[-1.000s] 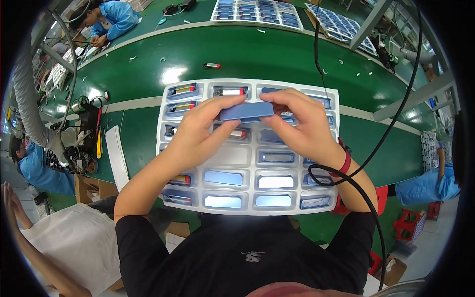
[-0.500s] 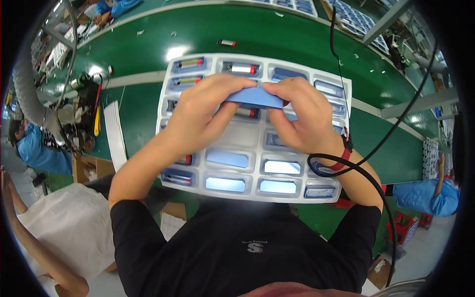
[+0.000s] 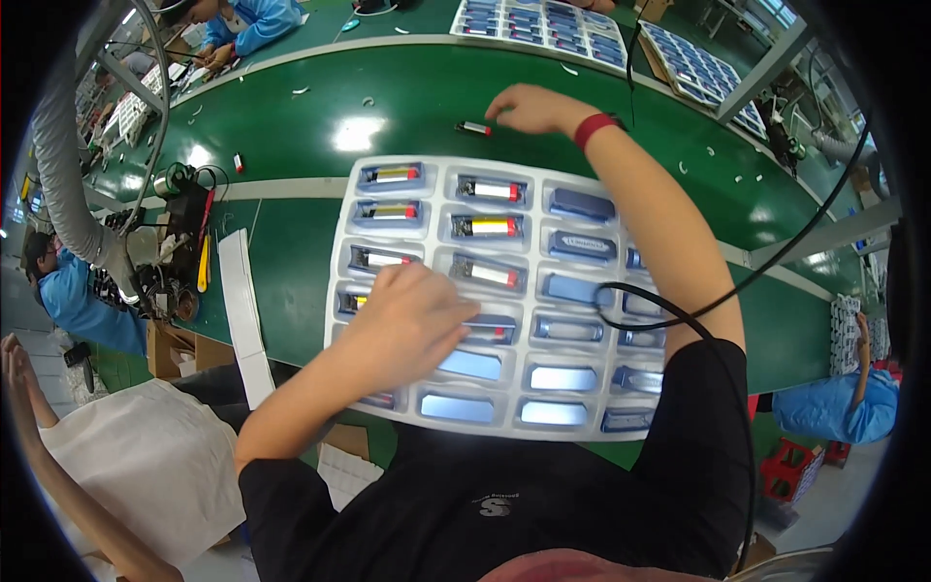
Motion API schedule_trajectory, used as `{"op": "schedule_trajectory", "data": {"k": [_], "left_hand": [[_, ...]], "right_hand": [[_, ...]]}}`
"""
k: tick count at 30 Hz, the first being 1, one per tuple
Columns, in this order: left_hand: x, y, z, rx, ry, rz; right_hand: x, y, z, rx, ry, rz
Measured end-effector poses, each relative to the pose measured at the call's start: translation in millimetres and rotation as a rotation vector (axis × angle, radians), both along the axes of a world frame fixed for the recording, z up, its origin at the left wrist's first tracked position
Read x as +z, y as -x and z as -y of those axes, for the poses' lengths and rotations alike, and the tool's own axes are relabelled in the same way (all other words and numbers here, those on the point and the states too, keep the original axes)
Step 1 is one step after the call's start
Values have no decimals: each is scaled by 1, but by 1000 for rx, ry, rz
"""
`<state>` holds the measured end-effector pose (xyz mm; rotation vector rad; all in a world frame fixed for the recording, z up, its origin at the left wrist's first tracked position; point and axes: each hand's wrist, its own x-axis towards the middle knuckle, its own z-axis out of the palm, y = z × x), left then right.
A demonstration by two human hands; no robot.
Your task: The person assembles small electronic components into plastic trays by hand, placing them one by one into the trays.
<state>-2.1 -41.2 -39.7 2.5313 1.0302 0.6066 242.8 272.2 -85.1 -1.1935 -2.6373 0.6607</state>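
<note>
A white moulded tray holds blue casings in its pockets. Several casings, such as an open casing, show a small red-and-white or yellow battery-like cell inside. Above the tray's left part is my left hand, slightly blurred, fingers apart and pointing right. Its fingertips are close to a blue casing with a red-ended cell; I cannot tell whether they touch it. My right hand stretches past the tray's far edge over the green table, fingers a little bent. Just left of its fingertips lies a loose red-and-white cell.
A black cable hangs over my right arm. At left are a white strip, a yellow-handled tool and a grey hose. Filled trays stand at the back. People in blue work nearby; another person's arm is at lower left.
Both hands have let go of the blue casing held between them. My right hand has moved far forward to the loose cell; my left has lowered over the tray. The whole view has shifted.
</note>
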Motion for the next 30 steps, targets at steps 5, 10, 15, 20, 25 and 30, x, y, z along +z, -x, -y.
{"op": "schedule_trajectory", "data": {"k": [5, 10, 15, 20, 25, 30], "left_hand": [[1, -4, -2, 1, -85, 6], [10, 9, 1, -143, 64, 53], [3, 11, 4, -97, 45, 27], [8, 8, 12, -116, 2, -72], [18, 6, 5, 41, 290, 275], [18, -8, -11, 150, 716, 579]], "right_hand": [[-55, 24, -33, 182, 149, 386], [-58, 21, -48, 165, 235, 582], [-18, 11, -33, 132, 44, 409], [79, -17, 73, -80, -90, -350], [96, -49, 202, -105, -11, -673], [101, -58, 268, -66, -242, -687]]}}
